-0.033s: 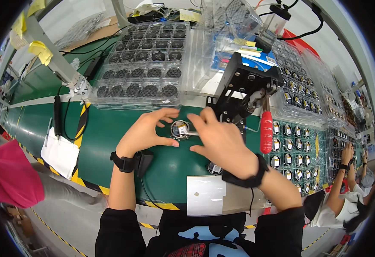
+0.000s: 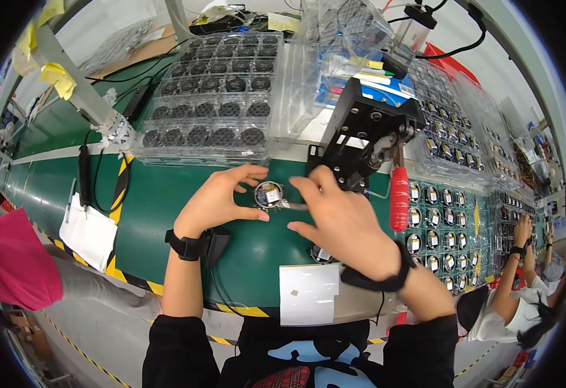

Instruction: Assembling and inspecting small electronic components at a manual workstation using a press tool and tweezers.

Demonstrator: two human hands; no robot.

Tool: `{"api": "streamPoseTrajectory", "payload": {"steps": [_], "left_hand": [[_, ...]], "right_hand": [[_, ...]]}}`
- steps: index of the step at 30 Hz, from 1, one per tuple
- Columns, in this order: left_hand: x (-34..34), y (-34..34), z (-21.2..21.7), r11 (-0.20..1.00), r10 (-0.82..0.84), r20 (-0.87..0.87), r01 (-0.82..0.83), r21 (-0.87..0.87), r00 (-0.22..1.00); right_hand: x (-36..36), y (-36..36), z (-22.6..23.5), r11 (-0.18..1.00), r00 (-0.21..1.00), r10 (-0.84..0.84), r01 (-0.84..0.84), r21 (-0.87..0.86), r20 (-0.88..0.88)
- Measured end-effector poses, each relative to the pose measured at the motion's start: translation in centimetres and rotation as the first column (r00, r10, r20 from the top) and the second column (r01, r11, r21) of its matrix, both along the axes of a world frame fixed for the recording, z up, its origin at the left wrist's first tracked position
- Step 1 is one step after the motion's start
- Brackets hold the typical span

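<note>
A small round module [image 2: 269, 194] with a metal rim and a pale label lies on the green bench top between my hands. My left hand [image 2: 221, 197] curves around its left side, thumb and fingers apart. From the right, my right hand [image 2: 338, 210] comes in slightly blurred, index finger and thumb spread. A thin silvery piece [image 2: 294, 205] runs between the module and that hand. Its kind is unclear, and I cannot tell whether hidden fingers touch it. A second round module [image 2: 321, 253] sits partly beneath my right wrist.
Beyond my hands stand a clear tray of round black parts [image 2: 208, 103] and a black press [image 2: 367, 129] with a red handle [image 2: 399, 199]. Trays of modules [image 2: 448, 223] fill the right side. White paper [image 2: 309, 294] lies at the front edge. Other people work at both sides.
The whole view has shifted slightly. My right hand's index finger and thumb have moved a little, and the silvery piece is angled differently beside the module. My left hand keeps its pose.
</note>
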State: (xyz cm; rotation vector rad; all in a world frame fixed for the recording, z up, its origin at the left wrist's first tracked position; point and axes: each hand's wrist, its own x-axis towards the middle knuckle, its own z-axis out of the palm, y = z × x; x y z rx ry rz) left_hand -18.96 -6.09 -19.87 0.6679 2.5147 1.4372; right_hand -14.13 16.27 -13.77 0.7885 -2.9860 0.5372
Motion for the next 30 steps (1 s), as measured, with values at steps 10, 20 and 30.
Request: {"api": "streamPoseTrajectory", "payload": {"steps": [10, 20, 30], "left_hand": [[0.9, 2.7, 1.5, 0.997, -0.04, -0.346, 0.013, -0.08, 0.937], [5.1, 8.3, -1.1, 0.922, -0.371, -0.2, 0.334, -0.197, 0.907], [2.6, 4.7, 1.7, 0.907, 0.027, -0.506, -0.234, -0.351, 0.862]], "right_hand": [[8.3, 7.3, -0.3, 0.81, 0.968, -0.245, 0.237, -0.536, 0.058], [11.6, 9.3, -2.7, 0.403, 0.854, -0.391, 0.493, -0.771, 0.342], [12.5, 10.3, -3.4, 0.523, 0.839, -0.459, 0.52, -0.675, 0.291]]}}
